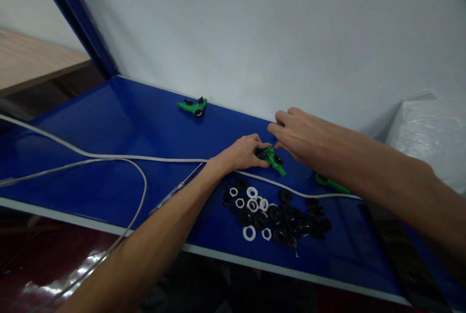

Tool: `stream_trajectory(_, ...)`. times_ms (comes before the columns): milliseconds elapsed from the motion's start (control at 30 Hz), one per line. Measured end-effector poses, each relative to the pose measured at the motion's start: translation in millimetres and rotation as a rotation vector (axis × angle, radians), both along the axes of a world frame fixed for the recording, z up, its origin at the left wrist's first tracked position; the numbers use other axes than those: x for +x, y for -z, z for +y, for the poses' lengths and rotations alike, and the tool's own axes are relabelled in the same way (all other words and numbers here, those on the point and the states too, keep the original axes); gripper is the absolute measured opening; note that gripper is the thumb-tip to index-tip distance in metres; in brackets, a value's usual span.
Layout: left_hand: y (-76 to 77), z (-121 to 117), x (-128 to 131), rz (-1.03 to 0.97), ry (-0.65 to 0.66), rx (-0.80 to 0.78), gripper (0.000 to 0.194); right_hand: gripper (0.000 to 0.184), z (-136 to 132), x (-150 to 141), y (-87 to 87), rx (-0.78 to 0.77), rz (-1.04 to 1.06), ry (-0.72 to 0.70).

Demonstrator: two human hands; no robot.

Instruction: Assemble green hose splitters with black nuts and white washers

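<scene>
My left hand (249, 152) grips a green Y-shaped hose splitter (274, 160) with black levers, its thumb and fingers around the left end. Just to the right and slightly above, my right hand (291, 133) is closed with fingers curled, close to the splitter's top. Whatever its fingertips hold, if anything, is too small to make out. Another green hose splitter (193, 107) with black levers lies by the wall. In front of my hands is a spread of black rings (260, 220), white rings (249, 233) and small black parts (304, 225).
A white cable (124, 156) crosses the blue table (138, 114). A screwdriver (178, 187) lies partly under my left forearm, a green handle-like part (333, 184) by my right forearm. A plastic-wrapped block (431, 138) stands right; a dark flat object (400, 255) lies front right.
</scene>
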State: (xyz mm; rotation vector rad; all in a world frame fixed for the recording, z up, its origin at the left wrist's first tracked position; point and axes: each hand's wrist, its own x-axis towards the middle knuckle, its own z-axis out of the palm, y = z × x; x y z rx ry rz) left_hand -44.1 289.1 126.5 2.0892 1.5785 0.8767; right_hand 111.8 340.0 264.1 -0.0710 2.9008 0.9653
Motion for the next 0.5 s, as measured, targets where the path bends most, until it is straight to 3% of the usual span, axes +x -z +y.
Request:
stream_trajectory(133, -1.8, -1, 0, -0.004, -0.007, -0.015, 0.033, 0.025, -9, 3, -2.0, -0.057, 0.049, -0.028)
stream_trajectory(367, -2.9, -1, 0, 0.004, 0.007, -0.017, 0.030, 0.020, 7, -1, -3.3, -0.190, -0.019, 0.044)
stream_trajectory(500, -0.4, 0, 0, 0.012, 0.008, 0.002, 0.033, 0.017, 13, -2, -2.1, -0.079, -0.085, 0.050)
